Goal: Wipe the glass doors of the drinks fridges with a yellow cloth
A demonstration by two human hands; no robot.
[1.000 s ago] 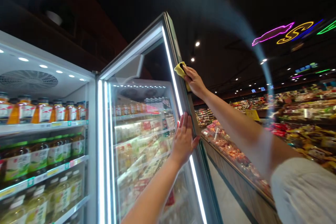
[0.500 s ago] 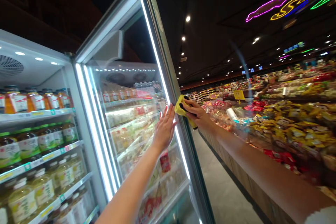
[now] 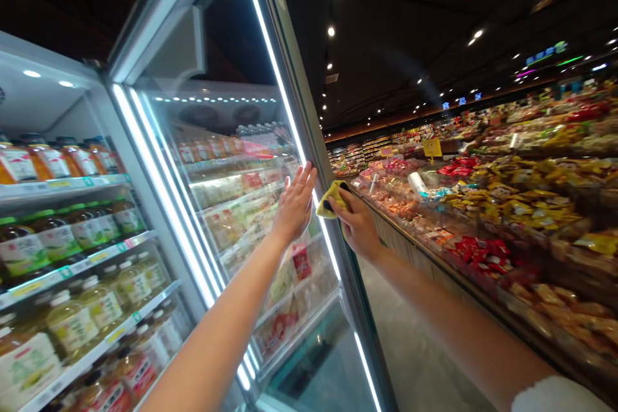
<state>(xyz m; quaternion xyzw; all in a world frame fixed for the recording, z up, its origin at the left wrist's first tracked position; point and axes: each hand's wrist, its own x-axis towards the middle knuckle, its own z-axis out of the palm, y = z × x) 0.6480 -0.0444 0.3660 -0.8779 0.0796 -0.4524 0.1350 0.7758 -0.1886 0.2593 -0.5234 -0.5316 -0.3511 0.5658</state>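
A glass refrigerator door stands swung open in front of me, with bright light strips along its frame. My left hand lies flat against the inner side of the glass near the lit edge, fingers stretched out. On the door's outer edge, my right hand grips a yellow cloth with dark patches and presses it to the frame. Part of the cloth is hidden behind my right fingers. Shelved goods show through and in the glass.
Bottles with green caps and other drinks fill the lit shelves at left. To the right runs a long counter heaped with wrapped snacks. Grey floor lies between door and counter.
My right hand has moved down a little along the door edge with the cloth. The left hand stays against the glass. The view has shifted, with the door now nearer.
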